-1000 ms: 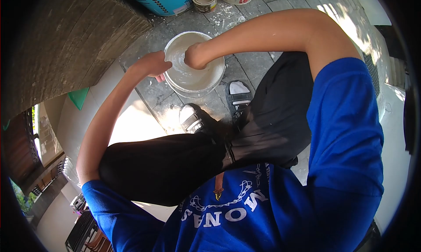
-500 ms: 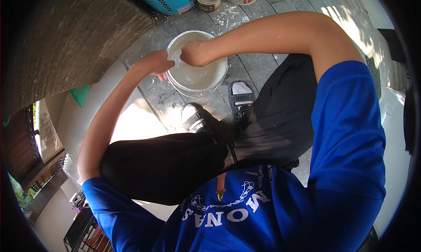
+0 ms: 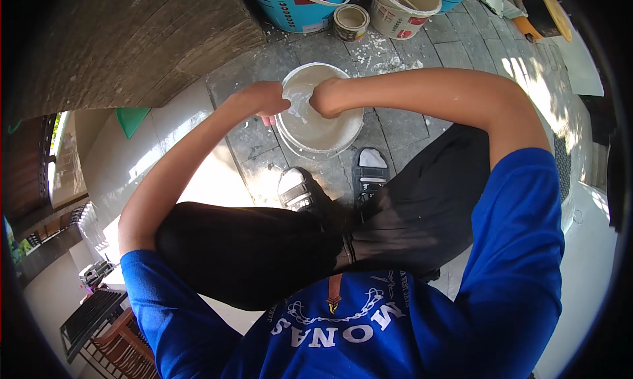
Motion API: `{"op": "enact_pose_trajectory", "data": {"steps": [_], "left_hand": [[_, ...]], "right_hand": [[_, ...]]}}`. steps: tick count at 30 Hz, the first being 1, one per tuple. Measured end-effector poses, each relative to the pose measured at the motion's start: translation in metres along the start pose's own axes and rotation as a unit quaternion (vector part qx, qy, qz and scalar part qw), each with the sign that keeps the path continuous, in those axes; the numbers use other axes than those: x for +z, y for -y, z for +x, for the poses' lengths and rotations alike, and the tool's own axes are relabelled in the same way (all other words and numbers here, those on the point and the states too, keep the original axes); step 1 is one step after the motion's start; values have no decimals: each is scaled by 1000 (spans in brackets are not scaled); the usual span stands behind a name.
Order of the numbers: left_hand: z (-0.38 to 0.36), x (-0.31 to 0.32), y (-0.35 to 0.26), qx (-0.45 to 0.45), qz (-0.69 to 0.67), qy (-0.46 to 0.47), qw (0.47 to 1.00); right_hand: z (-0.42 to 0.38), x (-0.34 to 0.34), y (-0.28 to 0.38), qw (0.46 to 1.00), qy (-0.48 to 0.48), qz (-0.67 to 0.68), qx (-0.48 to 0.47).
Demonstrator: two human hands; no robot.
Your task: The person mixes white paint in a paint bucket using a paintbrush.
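Note:
A white bucket (image 3: 339,141) with pale, whitish residue inside stands on the paving in front of my feet. My left hand (image 3: 267,99) grips its left rim, thumb over the edge and fingers on the outside. Inside the opening, near the upper right wall, my right hand (image 3: 328,98) is closed with its knuckles turned down. Whatever it may hold is hidden behind the fist.
Beyond the bucket stand a blue paint pail (image 3: 300,13), a small open can (image 3: 351,23) and a whitish pail (image 3: 402,16). White splatter marks the grey paving (image 3: 455,56). My sandalled feet (image 3: 370,168) are close to the bucket. A wooden surface (image 3: 132,42) rises at left.
The view has tilted up and shifted left, showing more of the pails behind. My left hand stays on the rim, and my right fist remains inside the bucket.

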State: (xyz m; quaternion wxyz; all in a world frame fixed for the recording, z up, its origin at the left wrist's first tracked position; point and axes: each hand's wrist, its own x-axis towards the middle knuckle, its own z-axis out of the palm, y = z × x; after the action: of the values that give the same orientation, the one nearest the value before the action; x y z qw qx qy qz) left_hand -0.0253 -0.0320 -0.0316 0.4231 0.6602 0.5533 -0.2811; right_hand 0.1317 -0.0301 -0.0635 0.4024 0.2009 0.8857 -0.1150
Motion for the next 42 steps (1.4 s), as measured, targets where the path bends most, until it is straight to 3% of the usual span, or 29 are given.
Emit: {"op": "enact_pose_trajectory", "data": {"steps": [3, 12, 21, 27, 30, 36, 42], "left_hand": [[-7, -3, 4, -23, 6, 5, 1000], [-1, -6, 29, -74, -42, 54, 995], [9, -2, 50, -62, -79, 65, 993], [7, -4, 48, -74, -61, 60, 994], [4, -7, 45, -82, -50, 48, 994], [-5, -15, 39, -98, -29, 24, 994], [3, -12, 50, -58, -42, 8, 997]], "right_hand": [[-13, -6, -9, 996, -75, 47, -9], [-48, -47, -21, 989, -84, 103, 62], [-53, -64, -42, 989, -76, 126, 18], [-50, -57, -29, 974, -184, 133, 10], [-41, -48, -25, 971, -226, 72, -37], [-33, -39, -32, 969, -233, 54, -68], [-44, -44, -47, 950, -236, 193, -71]]}}
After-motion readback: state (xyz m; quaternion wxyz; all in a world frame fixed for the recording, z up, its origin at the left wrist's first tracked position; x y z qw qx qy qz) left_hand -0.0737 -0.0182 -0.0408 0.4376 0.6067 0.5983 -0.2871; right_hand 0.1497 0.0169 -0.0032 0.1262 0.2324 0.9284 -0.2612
